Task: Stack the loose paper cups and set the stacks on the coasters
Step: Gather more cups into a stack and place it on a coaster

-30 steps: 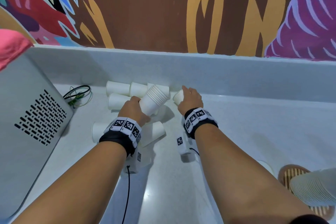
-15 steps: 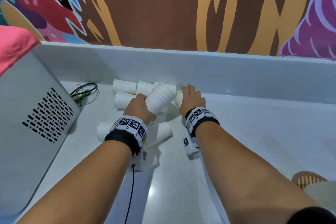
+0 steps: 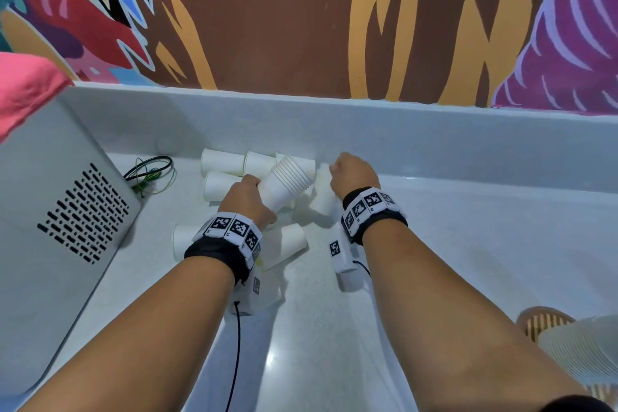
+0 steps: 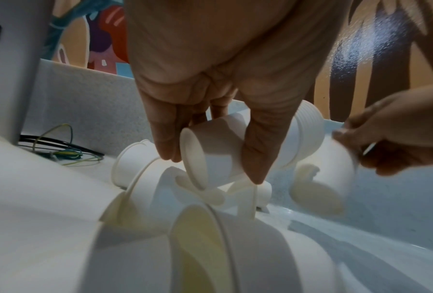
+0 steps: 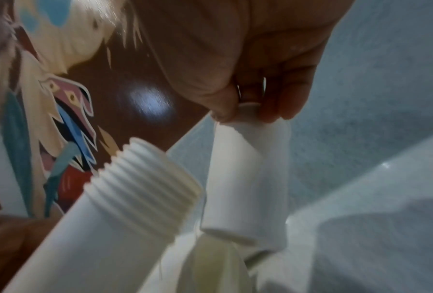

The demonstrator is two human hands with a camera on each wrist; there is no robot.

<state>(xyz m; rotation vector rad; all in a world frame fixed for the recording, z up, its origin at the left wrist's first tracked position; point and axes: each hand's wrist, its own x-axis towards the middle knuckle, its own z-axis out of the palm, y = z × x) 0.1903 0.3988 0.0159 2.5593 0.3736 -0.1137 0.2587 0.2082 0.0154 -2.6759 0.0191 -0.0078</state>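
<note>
1. At the back of the counter (image 3: 468,244), the left hand (image 3: 245,201) is wrapped round the base end of a stack (image 3: 289,182) of nested white cups, thumb on one side and fingers on the other, as the left wrist view shows (image 4: 210,158).
2. The stack is tilted, base low by the hand, rims pointing up and to the right.
3. The right hand (image 3: 354,174) pinches one cup (image 3: 324,191) by its base, thumb against fingers; the right wrist view shows the cup (image 5: 248,178) hanging mouth down below the fingertips (image 5: 283,107).
4. That cup is just beside the rims of the stack, to their right; whether they touch cannot be told.
5. Loose cups (image 3: 222,162) lie on their sides behind and under the left hand, close to the back ledge.
6. Two more lie nearer, one (image 3: 291,242) just right of the left wrist and one (image 3: 182,241) partly hidden at its left.
7. A grey box (image 3: 50,221) with vent slots stands at the left, with coiled wires (image 3: 150,174) beside it.
8. At the lower right edge a second stack (image 3: 582,351) lies over a slatted coaster (image 3: 538,321), well apart from both hands.
9. A painted wall (image 3: 301,17) rises behind the ledge.
</note>
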